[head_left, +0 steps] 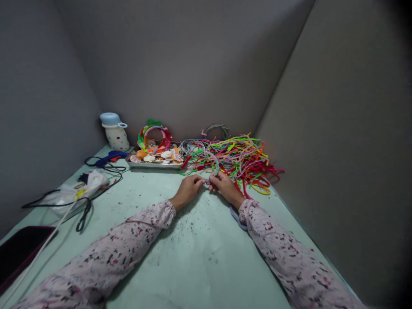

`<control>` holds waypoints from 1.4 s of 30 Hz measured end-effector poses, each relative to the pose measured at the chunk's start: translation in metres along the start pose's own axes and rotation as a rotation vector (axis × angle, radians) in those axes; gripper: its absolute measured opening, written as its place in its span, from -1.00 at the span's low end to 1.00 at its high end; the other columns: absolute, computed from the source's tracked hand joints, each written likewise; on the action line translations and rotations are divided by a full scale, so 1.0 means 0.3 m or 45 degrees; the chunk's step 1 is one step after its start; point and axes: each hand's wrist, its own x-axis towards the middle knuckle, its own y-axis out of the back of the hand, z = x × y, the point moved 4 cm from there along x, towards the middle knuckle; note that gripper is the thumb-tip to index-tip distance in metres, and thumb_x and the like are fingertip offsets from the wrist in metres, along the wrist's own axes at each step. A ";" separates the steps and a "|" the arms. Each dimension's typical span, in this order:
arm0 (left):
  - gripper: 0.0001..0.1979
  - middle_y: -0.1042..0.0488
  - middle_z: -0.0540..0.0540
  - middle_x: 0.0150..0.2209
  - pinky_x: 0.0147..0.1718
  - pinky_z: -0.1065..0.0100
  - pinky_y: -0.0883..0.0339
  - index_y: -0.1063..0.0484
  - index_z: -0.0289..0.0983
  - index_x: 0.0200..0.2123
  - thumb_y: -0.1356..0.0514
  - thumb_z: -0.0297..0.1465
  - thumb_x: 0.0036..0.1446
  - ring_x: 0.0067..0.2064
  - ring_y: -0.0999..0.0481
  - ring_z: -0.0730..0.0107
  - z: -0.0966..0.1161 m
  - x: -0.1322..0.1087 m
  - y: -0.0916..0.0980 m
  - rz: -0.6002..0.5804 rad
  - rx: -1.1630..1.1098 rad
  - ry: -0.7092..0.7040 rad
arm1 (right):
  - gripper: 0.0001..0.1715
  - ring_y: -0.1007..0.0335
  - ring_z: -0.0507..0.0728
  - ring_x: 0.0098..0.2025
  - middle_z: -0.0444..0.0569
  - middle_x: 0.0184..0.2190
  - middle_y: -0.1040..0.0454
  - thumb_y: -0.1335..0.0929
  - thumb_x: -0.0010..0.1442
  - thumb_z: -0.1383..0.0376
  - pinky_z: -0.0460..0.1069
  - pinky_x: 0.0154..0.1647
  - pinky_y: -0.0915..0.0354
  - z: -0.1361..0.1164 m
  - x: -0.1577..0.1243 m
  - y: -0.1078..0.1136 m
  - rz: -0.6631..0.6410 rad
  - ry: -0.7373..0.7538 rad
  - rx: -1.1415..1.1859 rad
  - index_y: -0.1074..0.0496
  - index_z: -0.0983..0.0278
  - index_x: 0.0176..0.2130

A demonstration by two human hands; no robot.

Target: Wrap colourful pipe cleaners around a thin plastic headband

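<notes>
Mid-frame, your right hand [227, 189] grips, fingers closed, one curved, fuzzy lilac-and-green band [216, 165]; your left hand [187, 191] pinches one fuzzy purple strand [207, 181] between them. Left of centre: one spotted white bottle [116, 137], one metal tray [157, 165].

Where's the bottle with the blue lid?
In the head view, the bottle is on the left, at the far end of the table, just left of the tray of shells.
</notes>
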 end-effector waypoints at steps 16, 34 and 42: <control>-0.71 -0.40 0.02 -0.56 -0.53 0.46 -0.14 -0.48 -0.31 -0.37 -0.09 -0.21 0.12 -0.53 -0.32 0.48 -0.002 -0.001 -0.001 -0.024 -0.085 -0.020 | -0.70 -0.35 -0.03 -0.56 -0.17 -0.49 -0.46 -0.36 0.09 0.10 -0.13 -0.59 -0.23 0.002 0.002 0.005 0.023 -0.027 0.049 -0.26 0.26 -0.32; -0.72 -0.42 0.02 -0.51 -0.53 0.47 -0.18 -0.44 -0.30 -0.35 -0.09 -0.21 0.14 -0.53 -0.35 0.50 0.002 -0.004 -0.003 -0.032 -0.095 -0.050 | -0.68 -0.34 -0.02 -0.57 -0.16 -0.50 -0.47 -0.37 0.08 0.08 -0.12 -0.61 -0.22 0.003 0.004 0.007 0.036 -0.025 0.061 -0.27 0.27 -0.33; -0.76 -0.40 0.03 -0.52 -0.51 0.46 -0.18 -0.44 -0.29 -0.36 -0.09 -0.25 0.14 -0.53 -0.33 0.50 0.012 -0.007 -0.004 -0.008 -0.070 -0.071 | -0.67 -0.35 -0.03 -0.58 -0.15 -0.48 -0.48 -0.37 0.08 0.08 -0.14 -0.63 -0.21 0.010 0.005 0.009 0.028 -0.041 0.073 -0.28 0.27 -0.31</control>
